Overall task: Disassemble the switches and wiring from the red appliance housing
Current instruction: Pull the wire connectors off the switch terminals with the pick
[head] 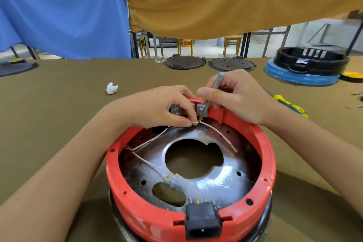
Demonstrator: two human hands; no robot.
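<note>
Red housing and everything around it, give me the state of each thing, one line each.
red housing: open side up, metal plate exposed
left switch: seated in the rim
right switch: seated, grey tool at its edge
grey tool: gripped by right hand
white wire: pinched by left hand
power socket: mounted in the near wall
screwdriver: lying unused on the table

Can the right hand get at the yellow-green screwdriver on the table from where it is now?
Probably yes for the path: the screwdriver lies on bare table just right of the right hand. But that hand already grips a grey tool at the switch, so it would have to put that down first.
</note>
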